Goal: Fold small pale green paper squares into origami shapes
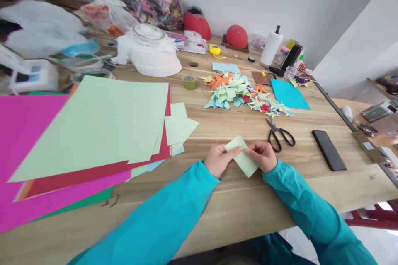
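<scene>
On the surface, at our left, large coloured sheets lie stacked. Next, our left hand has its fingers grasping a small pale green paper, held over the surface between our hands. Our right hand pinches its other side in its fingers. Then come scissors, and farther right a phone.

Left of the large pale-green paper sheet, a flat magenta paper sheet is cut off; right of that landmark, a small pale-green paper rectangle hides some fingertips of the left hand.
</scene>
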Action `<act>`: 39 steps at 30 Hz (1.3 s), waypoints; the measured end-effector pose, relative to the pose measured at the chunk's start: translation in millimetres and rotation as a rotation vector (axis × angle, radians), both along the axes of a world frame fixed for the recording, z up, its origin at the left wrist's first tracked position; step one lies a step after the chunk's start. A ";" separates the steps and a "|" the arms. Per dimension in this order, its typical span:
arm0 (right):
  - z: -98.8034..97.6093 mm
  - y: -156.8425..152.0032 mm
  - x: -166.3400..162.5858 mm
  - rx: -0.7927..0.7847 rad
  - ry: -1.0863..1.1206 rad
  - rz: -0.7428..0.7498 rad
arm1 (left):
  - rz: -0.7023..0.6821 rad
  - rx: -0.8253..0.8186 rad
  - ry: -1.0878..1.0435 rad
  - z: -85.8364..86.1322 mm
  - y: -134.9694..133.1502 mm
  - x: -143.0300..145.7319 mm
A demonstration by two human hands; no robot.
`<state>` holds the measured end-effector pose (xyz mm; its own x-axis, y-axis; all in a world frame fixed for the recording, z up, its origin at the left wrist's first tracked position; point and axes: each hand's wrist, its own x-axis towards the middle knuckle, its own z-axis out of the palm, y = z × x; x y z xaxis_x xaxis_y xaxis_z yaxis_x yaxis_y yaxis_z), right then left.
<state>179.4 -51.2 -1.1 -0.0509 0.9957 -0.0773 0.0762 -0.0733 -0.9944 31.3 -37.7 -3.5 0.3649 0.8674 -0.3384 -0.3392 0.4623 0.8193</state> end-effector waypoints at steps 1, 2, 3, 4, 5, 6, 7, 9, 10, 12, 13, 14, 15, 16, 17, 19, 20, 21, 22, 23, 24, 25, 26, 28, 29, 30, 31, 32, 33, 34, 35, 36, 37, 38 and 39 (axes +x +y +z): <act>-0.3 -0.1 0.1 0.000 -0.001 0.000 | -0.014 0.012 0.021 0.7 -0.4 -0.6; -0.6 0.1 0.3 -0.001 0.000 -0.001 | -0.026 0.026 0.045 2.1 -0.5 -1.5; -0.6 0.3 0.7 -0.003 0.003 -0.003 | -0.039 0.043 0.074 3.9 -0.4 -2.6; -0.6 0.6 1.1 -0.005 0.008 -0.007 | -0.051 0.061 0.110 6.0 -0.1 -3.6; -0.4 1.0 1.4 -0.006 0.014 -0.011 | -0.064 0.080 0.152 8.2 0.2 -4.7; 0.0 1.3 1.7 -0.006 0.018 -0.015 | -0.070 0.100 0.199 10.3 0.6 -5.6; 0.4 1.5 1.9 -0.003 0.019 -0.018 | -0.067 0.120 0.250 12.3 1.0 -6.4; 1.2 1.8 2.0 0.005 0.022 -0.021 | -0.044 0.159 0.351 15.7 1.6 -7.8; 1.6 1.9 1.9 0.009 0.024 -0.022 | -0.031 0.174 0.398 17.1 1.8 -8.4; 2.1 2.0 1.7 0.012 0.031 -0.020 | -0.023 0.187 0.474 19.3 1.9 -9.2; 2.2 1.9 1.6 0.012 0.037 -0.020 | -0.024 0.190 0.491 19.8 1.7 -9.3; 2.3 1.8 1.7 0.011 0.044 -0.020 | -0.028 0.192 0.482 20.0 1.4 -9.1; 2.4 1.7 1.8 0.011 0.052 -0.022 | -0.040 0.193 0.445 19.8 0.9 -8.6; 2.4 1.6 2.0 0.011 0.059 -0.025 | -0.066 0.193 0.385 19.1 0.3 -7.8; 2.4 1.5 2.3 0.012 0.067 -0.027 | -0.105 0.189 0.318 18.2 -0.4 -6.8; 2.2 1.6 3.2 0.013 0.085 -0.025 | -0.193 0.166 0.214 16.2 -1.6 -4.9; 2.1 1.9 3.7 0.013 0.094 -0.023 | -0.227 0.150 0.199 15.7 -1.9 -4.1; 1.9 2.2 4.2 0.013 0.102 -0.020 | -0.246 0.139 0.209 15.6 -2.0 -3.7; 1.6 2.7 4.6 0.014 0.108 -0.018 | -0.253 0.137 0.235 16.0 -1.8 -3.7; 1.4 3.2 5.0 0.016 0.112 -0.020 | -0.255 0.142 0.268 17.0 -1.4 -4.0; 1.3 3.7 5.2 0.019 0.113 -0.023 | -0.256 0.151 0.303 18.4 -0.8 -4.7; 1.2 4.2 5.3 0.023 0.112 -0.027 | -0.258 0.163 0.337 19.9 -0.2 -5.5; 1.2 4.5 5.2 0.028 0.111 -0.030 | -0.258 0.173 0.367 21.3 0.4 -6.4; 1.4 4.5 4.6 0.042 0.110 -0.034 | -0.260 0.181 0.410 23.0 1.1 -7.7; 1.5 4.3 4.2 0.051 0.110 -0.039 | -0.254 0.177 0.417 22.9 1.2 -7.9; 1.7 3.9 3.6 0.061 0.110 -0.044 | -0.244 0.169 0.408 22.2 1.1 -7.7; 1.8 3.3 3.1 0.069 0.109 -0.051 | -0.231 0.157 0.384 21.0 0.9 -7.2; 1.9 2.7 2.5 0.075 0.108 -0.059 | -0.220 0.143 0.347 19.5 0.5 -6.4; 2.0 2.0 2.0 0.079 0.107 -0.068 | -0.214 0.129 0.307 17.7 0.1 -5.4; 2.1 1.4 1.6 0.079 0.104 -0.075 | -0.217 0.116 0.271 16.0 -0.4 -4.2; 2.3 1.0 1.2 0.076 0.101 -0.078 | -0.231 0.105 0.244 14.6 -0.8 -3.2; 2.6 0.6 0.9 0.071 0.097 -0.079 | -0.251 0.096 0.231 13.7 -1.2 -2.4; 3.0 0.4 0.8 0.065 0.095 -0.077 | -0.272 0.092 0.235 13.4 -1.5 -1.8; 3.5 0.4 0.7 0.059 0.095 -0.074 | -0.290 0.095 0.256 13.6 -1.7 -1.7; 4.0 0.5 0.7 0.053 0.097 -0.069 | -0.303 0.104 0.290 14.5 -1.8 -1.9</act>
